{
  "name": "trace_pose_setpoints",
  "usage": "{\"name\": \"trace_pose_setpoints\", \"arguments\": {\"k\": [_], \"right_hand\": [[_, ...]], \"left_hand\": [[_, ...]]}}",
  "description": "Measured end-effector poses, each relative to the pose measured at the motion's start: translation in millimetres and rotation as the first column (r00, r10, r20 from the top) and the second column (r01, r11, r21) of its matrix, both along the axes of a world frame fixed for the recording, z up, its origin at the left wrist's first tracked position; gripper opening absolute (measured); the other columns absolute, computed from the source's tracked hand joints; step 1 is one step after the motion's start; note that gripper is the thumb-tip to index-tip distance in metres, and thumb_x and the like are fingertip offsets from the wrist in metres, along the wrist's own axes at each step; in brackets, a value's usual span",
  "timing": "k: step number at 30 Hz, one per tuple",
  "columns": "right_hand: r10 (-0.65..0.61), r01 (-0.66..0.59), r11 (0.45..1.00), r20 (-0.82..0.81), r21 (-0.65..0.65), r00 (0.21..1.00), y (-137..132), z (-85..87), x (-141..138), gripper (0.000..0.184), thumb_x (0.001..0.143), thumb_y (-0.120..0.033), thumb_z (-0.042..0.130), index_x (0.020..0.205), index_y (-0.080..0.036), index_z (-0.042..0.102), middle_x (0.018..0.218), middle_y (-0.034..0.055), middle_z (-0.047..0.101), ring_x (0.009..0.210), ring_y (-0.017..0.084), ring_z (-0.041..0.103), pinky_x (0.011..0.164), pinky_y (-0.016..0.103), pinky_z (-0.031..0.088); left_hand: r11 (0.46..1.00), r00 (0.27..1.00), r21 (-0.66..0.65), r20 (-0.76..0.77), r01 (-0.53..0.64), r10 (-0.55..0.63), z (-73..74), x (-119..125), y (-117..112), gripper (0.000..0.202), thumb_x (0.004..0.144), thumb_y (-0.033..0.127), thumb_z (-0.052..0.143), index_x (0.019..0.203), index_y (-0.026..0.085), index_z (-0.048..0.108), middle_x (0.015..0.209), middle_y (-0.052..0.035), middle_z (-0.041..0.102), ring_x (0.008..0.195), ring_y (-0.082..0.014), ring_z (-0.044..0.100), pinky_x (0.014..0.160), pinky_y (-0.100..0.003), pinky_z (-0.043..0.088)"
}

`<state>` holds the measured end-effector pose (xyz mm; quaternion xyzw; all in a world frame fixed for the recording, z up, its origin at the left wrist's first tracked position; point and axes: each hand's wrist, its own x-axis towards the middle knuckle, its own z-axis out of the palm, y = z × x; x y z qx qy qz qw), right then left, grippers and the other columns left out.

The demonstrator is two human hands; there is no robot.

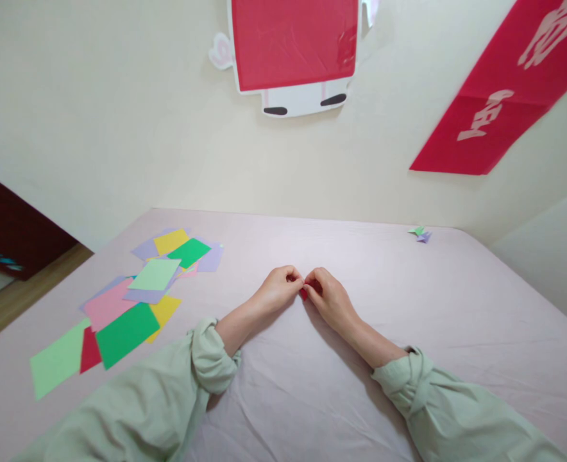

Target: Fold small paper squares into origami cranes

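Observation:
A small piece of red paper [303, 294] shows between my two hands, over the middle of the cloth-covered surface. My left hand [282, 287] pinches it from the left with thumb and forefinger. From the other side, my right hand [329, 295] pinches it too, the fingertips of both hands almost meeting. Most of the red paper is hidden by the fingers, so its folded shape cannot be made out.
Loose sheets of coloured paper, among them a dark green sheet [127, 335], lie spread at the left. Two small folded paper pieces, one green [417, 230] and one purple [424, 237], rest at the far right. A pale wall [177, 147] stands behind the cloth-covered surface [456, 308].

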<state>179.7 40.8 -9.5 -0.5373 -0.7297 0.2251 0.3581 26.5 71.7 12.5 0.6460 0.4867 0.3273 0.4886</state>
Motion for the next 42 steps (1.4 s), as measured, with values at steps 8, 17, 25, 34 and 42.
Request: {"name": "trace_pose_setpoints", "arguments": {"k": [8, 17, 25, 34, 42], "right_hand": [[0.005, -0.005, 1.000, 0.036, 0.002, 0.999, -2.0, 3.6, -0.4, 0.007, 0.084, -0.019, 0.049, 0.079, -0.022, 0.051, 0.078, -0.0005, 0.056, 0.070, 0.016, 0.051, 0.064, 0.027, 0.038], [0.026, -0.028, 0.999, 0.050, 0.036, 0.998, -1.8, 4.6, -1.4, 0.011, 0.081, -0.013, 0.048, 0.076, -0.022, 0.051, 0.077, -0.0007, 0.052, 0.069, 0.015, 0.050, 0.064, 0.026, 0.037], [0.017, -0.017, 1.000, -0.004, -0.002, 1.000, -0.5, 1.2, -1.4, 0.008, 0.085, -0.017, 0.049, 0.080, -0.023, 0.053, 0.077, -0.0006, 0.056, 0.068, 0.016, 0.052, 0.064, 0.027, 0.039], [0.032, -0.032, 0.999, 0.018, 0.033, 0.999, -0.9, 3.6, -1.5, 0.011, 0.083, -0.014, 0.051, 0.076, -0.023, 0.053, 0.078, -0.0008, 0.054, 0.069, 0.015, 0.050, 0.064, 0.026, 0.038], [0.032, -0.033, 0.999, 0.026, 0.015, 0.999, -0.7, 5.0, -1.0, 0.012, 0.083, -0.014, 0.051, 0.076, -0.022, 0.055, 0.078, -0.0007, 0.053, 0.069, 0.015, 0.050, 0.065, 0.025, 0.038]], "left_hand": [[0.999, 1.000, -0.030, -0.002, -0.019, 0.019, 3.8, -0.5, -2.2, 0.007, 0.067, 0.015, 0.054, 0.060, 0.015, 0.056, 0.059, 0.0016, 0.056, 0.059, -0.0114, 0.050, 0.059, -0.023, 0.038], [1.000, 1.000, -0.012, -0.011, -0.005, 0.005, -0.6, -1.4, -0.4, 0.005, 0.065, 0.016, 0.054, 0.060, 0.016, 0.054, 0.060, 0.0021, 0.055, 0.060, -0.0112, 0.049, 0.058, -0.023, 0.037], [1.000, 1.000, -0.007, 0.005, -0.028, 0.028, -7.1, -1.2, 0.3, 0.005, 0.067, 0.017, 0.055, 0.062, 0.015, 0.054, 0.060, 0.0021, 0.055, 0.059, -0.0107, 0.048, 0.055, -0.022, 0.036], [1.000, 1.000, 0.005, -0.024, -0.013, 0.013, -8.0, -3.2, 1.0, 0.004, 0.066, 0.018, 0.056, 0.063, 0.016, 0.055, 0.061, 0.0022, 0.055, 0.059, -0.0108, 0.048, 0.055, -0.022, 0.036], [1.000, 0.999, -0.005, -0.034, 0.011, -0.011, -8.8, -6.2, 1.0, 0.008, 0.068, 0.020, 0.053, 0.064, 0.015, 0.057, 0.061, 0.0010, 0.056, 0.058, -0.0109, 0.048, 0.055, -0.023, 0.036]]}}
